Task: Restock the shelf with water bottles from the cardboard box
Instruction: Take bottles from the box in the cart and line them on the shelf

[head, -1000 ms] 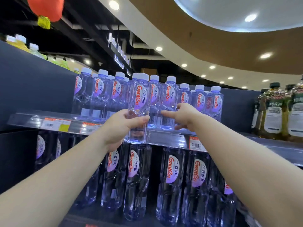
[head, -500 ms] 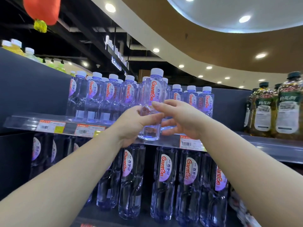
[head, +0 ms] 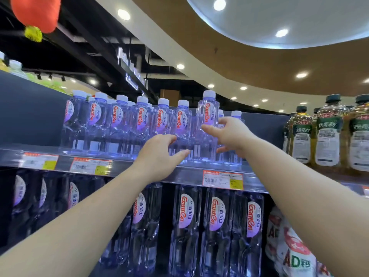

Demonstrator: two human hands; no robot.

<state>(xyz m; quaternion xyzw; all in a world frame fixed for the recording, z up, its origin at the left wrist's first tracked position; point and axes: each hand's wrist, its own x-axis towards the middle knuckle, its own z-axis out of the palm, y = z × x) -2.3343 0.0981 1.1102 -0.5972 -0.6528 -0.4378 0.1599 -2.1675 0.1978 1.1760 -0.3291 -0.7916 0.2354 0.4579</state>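
Observation:
A clear water bottle (head: pixel 208 111) with a white cap and a purple label stands higher than the others, at the right end of the row of same bottles (head: pixel 117 124) on the upper shelf (head: pixel 179 173). My right hand (head: pixel 231 134) grips it around the middle, thumb in front and fingers behind. My left hand (head: pixel 159 154) is just left of it and lower, fingers spread, empty, at the base of the shelved bottles. The cardboard box is out of view.
Larger water bottles (head: pixel 185 226) fill the shelf below. Dark-capped bottles of yellow liquid (head: pixel 327 134) stand to the right on the same shelf. Price tags (head: pixel 222 179) line the shelf edge. A red lantern (head: pixel 36 11) hangs at top left.
The bottle passed from my left hand to my right hand and moved right and up toward the end of the row. My left hand let go and opened.

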